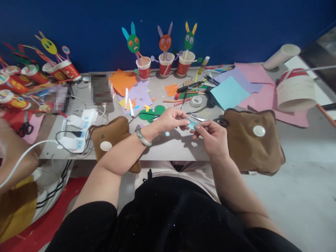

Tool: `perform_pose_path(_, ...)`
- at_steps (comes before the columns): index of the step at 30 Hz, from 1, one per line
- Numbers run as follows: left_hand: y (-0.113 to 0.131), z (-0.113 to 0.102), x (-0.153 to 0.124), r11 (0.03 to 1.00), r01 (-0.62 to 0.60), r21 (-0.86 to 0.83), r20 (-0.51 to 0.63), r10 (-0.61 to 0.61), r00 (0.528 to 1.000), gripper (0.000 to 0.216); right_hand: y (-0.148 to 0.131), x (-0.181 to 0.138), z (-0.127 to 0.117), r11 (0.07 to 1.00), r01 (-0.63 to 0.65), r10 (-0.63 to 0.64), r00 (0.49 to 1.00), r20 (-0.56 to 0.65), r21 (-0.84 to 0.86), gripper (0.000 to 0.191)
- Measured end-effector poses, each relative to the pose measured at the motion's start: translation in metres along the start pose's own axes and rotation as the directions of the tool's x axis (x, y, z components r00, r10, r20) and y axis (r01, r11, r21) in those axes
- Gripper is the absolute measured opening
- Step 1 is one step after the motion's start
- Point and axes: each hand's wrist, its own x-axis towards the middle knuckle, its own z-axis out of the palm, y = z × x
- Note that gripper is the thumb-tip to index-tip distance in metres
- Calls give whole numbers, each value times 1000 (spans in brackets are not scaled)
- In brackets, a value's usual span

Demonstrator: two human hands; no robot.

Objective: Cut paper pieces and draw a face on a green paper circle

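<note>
Above the table's front edge, a small light-blue paper piece (193, 125) is stretched between my two hands. My left hand (172, 120), with a bangle at its wrist, pinches one end. The other end is gripped between the thumb and fingers of my right hand (213, 137). Green paper circles (159, 110) lie just behind my left hand, close to two white markers (130, 105). A roll of tape (195, 101) and a scissors handle (222, 122) are behind my right hand. Fingers partly hide the paper piece, so its exact shape does not show.
Paper cups with paper animal figures (164, 66) stand along the blue wall. Coloured sheets (231, 91) lie at right. Brown cushion-like pouches (254, 143) flank my arms. Left are a power strip (84, 127) with cables and another person's arm (15, 155).
</note>
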Motion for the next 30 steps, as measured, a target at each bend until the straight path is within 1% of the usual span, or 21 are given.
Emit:
perform_pose_path(2, 2, 0, 0, 1000, 9, -28, -4, -9, 1000, 11, 0, 0, 0, 1000, 21, -21, 1000, 9, 8, 43)
perform_pose_path(7, 2, 1, 1, 998, 36, -55, -28, -38, 999, 17, -1, -1, -2, 997, 79, -79, 997, 21, -10, 37)
perform_pose_path(12, 2, 1, 1, 997, 25, -80, -13, -26, 1000, 18, 0, -3, -4, 982, 185, -184, 983, 23, -42, 33)
perform_pose_path(17, 6, 1, -2, 996, 6, -86, 7, -6, 1000, 18, 7, -3, -8, 944, 289, -288, 957, 29, -156, 27)
perform_pose_path(22, 5, -1, -3, 997, -14, -71, 22, 16, 1000, 15, 8, -6, -11, 884, 386, -393, 919, 30, -265, 16)
perform_pose_path(27, 0, -3, 0, 998, -25, -50, 48, 28, 998, 14, 1, -8, -15, 841, 412, -425, 904, 42, -352, 11)
perform_pose_path(30, 0, -3, -1, 998, -18, -55, 51, 21, 998, 15, -1, -7, -19, 809, 427, -436, 897, 76, -404, 9)
